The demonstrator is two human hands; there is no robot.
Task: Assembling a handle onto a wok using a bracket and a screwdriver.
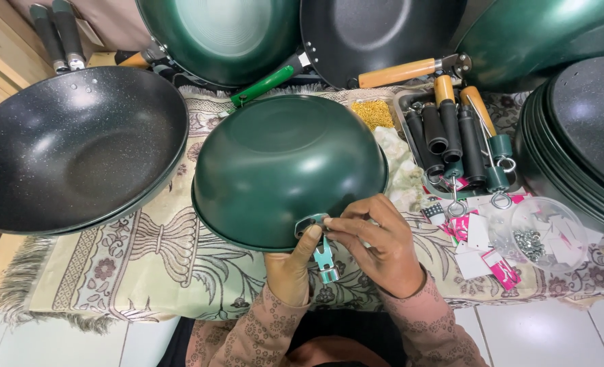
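From the head camera, an upturned green wok point(285, 163) is seen lying dome-up on a patterned cloth point(145, 261), its rim facing down and its near edge overhanging toward the person. Little free room is left around it: a stack of dark speckled pans point(77, 146) is set close on one side, a metal tray point(402, 112) of black and wooden handles point(451, 132) stands just beside it on the other, and further woks point(223, 34) are leaned behind. The most open space is found on the cloth along its near, fringed edge, with the white tiled floor point(64, 340) beyond. A stack of dark pans point(587, 129) fills the far side, and a clear plastic tub of small metal hardware point(536, 238) lies near pink and white tags point(482, 248). At the near rim of the wok, a metal handle bracket point(311, 223) is fixed. The left hand point(291, 268) is curled under the rim, its thumb pressed against the bracket. The right hand point(376, 245) is closed in a pinch at the same bracket, fingertips meeting it from the side. A teal metal fitting point(325, 260) hangs just below the bracket between the two hands; which hand bears it cannot be told.
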